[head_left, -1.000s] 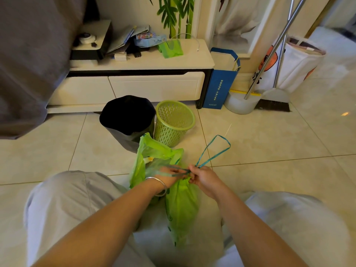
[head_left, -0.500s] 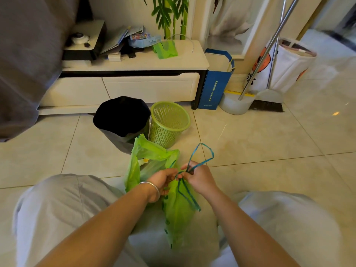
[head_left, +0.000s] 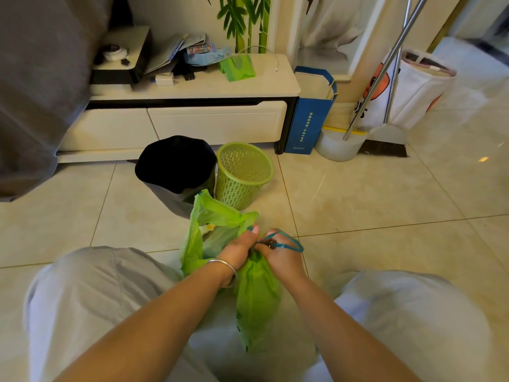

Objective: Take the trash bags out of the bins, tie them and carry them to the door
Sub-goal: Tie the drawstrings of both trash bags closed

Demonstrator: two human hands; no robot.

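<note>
Green trash bag [head_left: 256, 293] between left hand [head_left: 239, 248] and right hand [head_left: 281, 257] (drawstring [head_left: 286, 241] pinched).

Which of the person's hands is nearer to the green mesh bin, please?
Left hand, below the green mesh bin; the right hand sits lower and further right.

one head-worn view looks down, close over both hands [head_left: 261, 252].

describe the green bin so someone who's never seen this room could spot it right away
Find the low white TV cabinet against the wall; on the tiled floor in front of it two bins stand side by side. The green bin is the right-hand one: a small, round, lime plastic basket with perforated sides and no liner, unlike the black-lined bin beside it.
</note>
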